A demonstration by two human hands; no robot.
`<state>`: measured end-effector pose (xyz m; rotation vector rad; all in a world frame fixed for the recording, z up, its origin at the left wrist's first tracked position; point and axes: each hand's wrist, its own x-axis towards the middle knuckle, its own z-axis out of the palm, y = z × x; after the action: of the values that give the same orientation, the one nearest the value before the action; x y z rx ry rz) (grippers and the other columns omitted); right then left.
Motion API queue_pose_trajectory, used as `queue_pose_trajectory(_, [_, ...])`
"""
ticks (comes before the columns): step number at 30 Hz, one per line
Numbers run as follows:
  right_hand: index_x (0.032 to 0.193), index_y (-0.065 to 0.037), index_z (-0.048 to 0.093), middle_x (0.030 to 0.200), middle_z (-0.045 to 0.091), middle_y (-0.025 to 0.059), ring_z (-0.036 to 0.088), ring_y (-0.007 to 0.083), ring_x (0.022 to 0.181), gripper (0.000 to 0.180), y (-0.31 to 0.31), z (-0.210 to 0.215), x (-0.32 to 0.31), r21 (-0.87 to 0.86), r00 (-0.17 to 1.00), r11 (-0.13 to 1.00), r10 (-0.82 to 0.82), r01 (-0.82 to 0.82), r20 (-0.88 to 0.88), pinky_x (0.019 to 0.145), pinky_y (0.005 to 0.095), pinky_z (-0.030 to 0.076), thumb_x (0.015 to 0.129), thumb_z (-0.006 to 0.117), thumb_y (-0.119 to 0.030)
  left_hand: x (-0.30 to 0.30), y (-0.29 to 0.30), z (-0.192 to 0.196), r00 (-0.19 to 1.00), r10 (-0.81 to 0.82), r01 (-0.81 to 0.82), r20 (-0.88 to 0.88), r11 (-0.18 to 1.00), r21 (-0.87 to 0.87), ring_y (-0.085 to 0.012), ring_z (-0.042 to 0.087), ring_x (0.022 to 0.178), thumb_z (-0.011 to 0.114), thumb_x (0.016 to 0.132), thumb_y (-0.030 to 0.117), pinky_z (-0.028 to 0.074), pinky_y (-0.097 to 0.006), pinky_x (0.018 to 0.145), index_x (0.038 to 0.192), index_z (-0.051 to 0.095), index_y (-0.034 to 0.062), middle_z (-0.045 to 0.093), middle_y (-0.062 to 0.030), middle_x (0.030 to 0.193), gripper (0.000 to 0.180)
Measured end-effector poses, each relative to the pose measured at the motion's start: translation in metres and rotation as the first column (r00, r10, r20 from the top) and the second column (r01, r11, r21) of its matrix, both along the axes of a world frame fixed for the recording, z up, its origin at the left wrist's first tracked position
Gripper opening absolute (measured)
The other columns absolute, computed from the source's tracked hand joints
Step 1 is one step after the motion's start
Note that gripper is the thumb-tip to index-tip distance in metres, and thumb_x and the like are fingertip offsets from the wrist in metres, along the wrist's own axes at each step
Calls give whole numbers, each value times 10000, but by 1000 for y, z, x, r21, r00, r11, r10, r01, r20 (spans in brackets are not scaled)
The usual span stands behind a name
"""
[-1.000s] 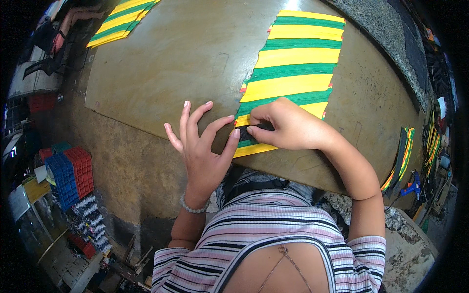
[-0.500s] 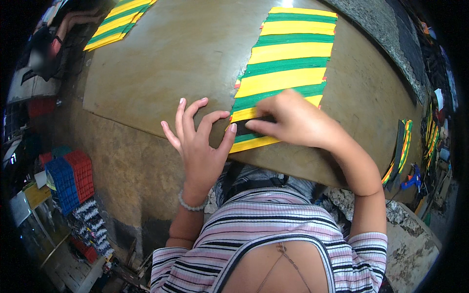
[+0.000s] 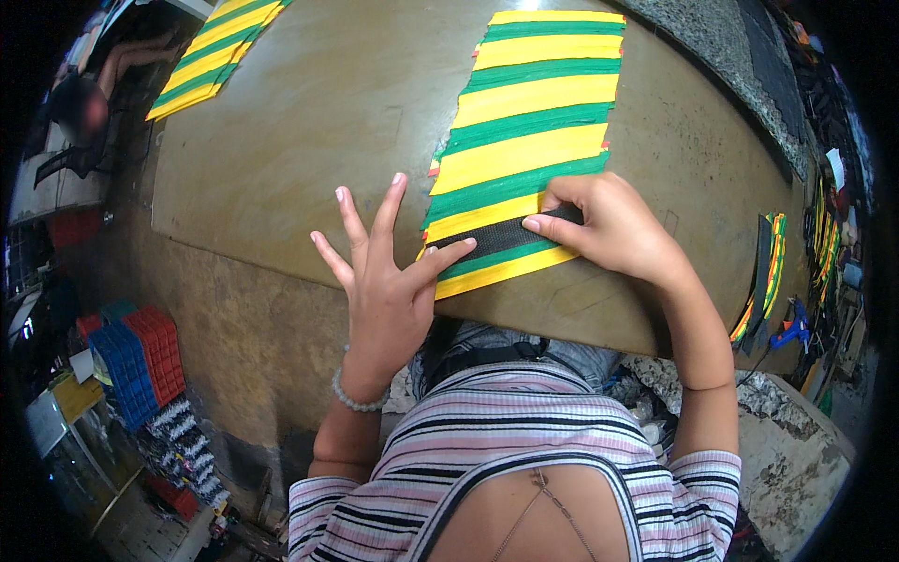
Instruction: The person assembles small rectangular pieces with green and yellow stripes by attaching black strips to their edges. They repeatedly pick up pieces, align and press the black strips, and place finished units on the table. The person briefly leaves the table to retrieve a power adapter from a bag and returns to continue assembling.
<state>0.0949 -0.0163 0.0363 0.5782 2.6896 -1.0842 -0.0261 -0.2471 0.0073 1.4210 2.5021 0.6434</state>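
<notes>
A long stack of yellow-and-green striped strips (image 3: 529, 122) runs away from me across the table, its edges uneven with bits of red showing. Across its near end lies a black woven strip (image 3: 496, 239), with green and yellow bands on both sides of it. My left hand (image 3: 379, 272) has its fingers spread, and its index fingertip presses on the left part of the black strip. At the strip's right end, my right hand (image 3: 609, 225) pinches it between thumb and bent fingers; the very end is hidden under that hand.
The brown table (image 3: 309, 140) has a second striped stack (image 3: 211, 61) at its far left. Narrow coloured strips (image 3: 770, 267) and a blue glue gun (image 3: 795, 326) lie at the right edge. Blue and red crates (image 3: 131, 361) stand lower left. A person (image 3: 89, 108) sits far left.
My right hand has moved right along the black strip, uncovering more of it. My left index finger has stretched onto the strip. The view has shifted slightly.
</notes>
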Motion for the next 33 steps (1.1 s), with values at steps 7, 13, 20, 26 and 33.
queue_pose_trajectory(7, [804,-38,664,754,663,185,656,372,743,317,-2,1,-3,37,1000,999,2,-3,3,664,453,502,864,718,-344,-1,-1,-1,1000,-8,7,-7,1000,-17,-503,68,1485,592,926,139,-62,-780,1056,1117,729,415,317,-92,1582,363])
queue_pose_trajectory(13, [803,-37,667,750,662,186,655,374,737,308,-3,2,-3,41,1000,999,-8,7,18,660,454,502,862,721,-334,-2,-1,-1,1000,-23,22,-11,1000,-16,-507,86,1480,587,933,145,-46,-784,1056,1126,719,420,317,-94,1579,361])
queue_pose_trajectory(20, [797,-39,660,731,654,184,649,374,719,312,-2,2,-5,21,999,1000,-10,9,50,651,452,498,856,729,-337,-3,-1,0,999,-37,37,-16,999,-25,-508,93,1479,589,931,154,-49,-785,1057,1135,709,418,327,-99,1572,355])
queue_pose_trajectory(26, [789,-44,648,722,648,180,647,371,714,316,-2,1,-3,40,1000,999,-4,3,19,645,452,492,849,737,-341,-1,0,1,998,-41,40,-39,999,-34,-506,118,1476,595,915,138,-48,-781,1063,1122,711,397,342,-100,1565,351])
queue_pose_trajectory(33, [788,-42,645,724,647,179,647,372,718,321,0,-1,-2,14,1000,1000,1,-1,5,649,454,491,850,735,-345,-1,0,1,999,-38,37,-31,999,-20,-503,144,1474,605,899,119,-30,-772,1075,1133,705,387,359,-95,1558,369])
